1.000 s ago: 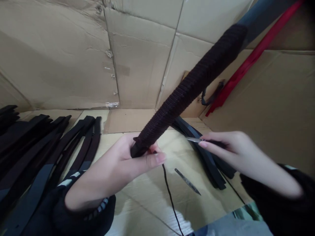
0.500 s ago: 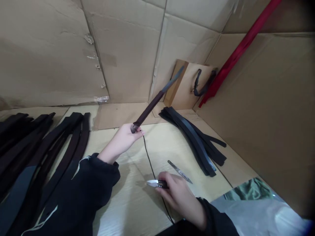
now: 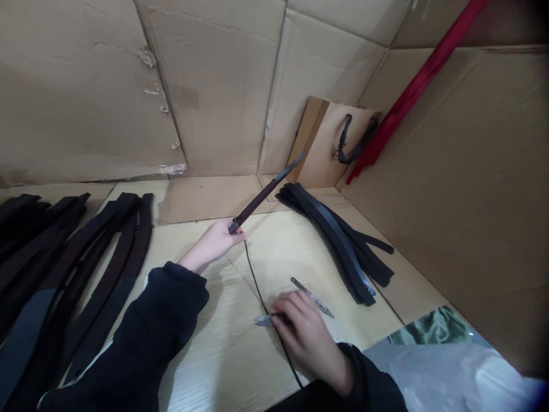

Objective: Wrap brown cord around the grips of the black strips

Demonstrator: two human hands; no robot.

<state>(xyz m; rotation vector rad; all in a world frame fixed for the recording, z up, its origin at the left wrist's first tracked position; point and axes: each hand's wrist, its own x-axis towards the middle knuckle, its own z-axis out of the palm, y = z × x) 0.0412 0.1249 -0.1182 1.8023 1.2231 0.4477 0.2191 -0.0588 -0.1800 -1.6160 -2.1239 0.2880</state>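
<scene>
In my left hand (image 3: 214,244) is one end of a dark brown strip (image 3: 258,199), pinched between thumb and fingers. The rest of it points up and away to the right, with a grey-blue far end. Near those fingers a thin black cord (image 3: 254,276) begins and runs down across the table, passing by my right hand (image 3: 306,332). That hand is closed around small thread snips (image 3: 263,321), whose blades point left; the handles are mostly hidden by the fingers. Just beyond it a flat, pointed metal blade (image 3: 313,298) lies on the table.
Many dark strips (image 3: 115,246) lie along the left, and another black bundle (image 3: 330,234) lies at right. A paper bag (image 3: 334,137) stands against the cardboard wall (image 3: 227,86). A red strip (image 3: 412,97) hangs at right. Clear plastic (image 3: 433,372) and green cloth (image 3: 437,327) sit lower right.
The brown strip has tilted lower, its far end dropping. My right hand has turned slightly with the snips, so their blades now look darker and closer together.
</scene>
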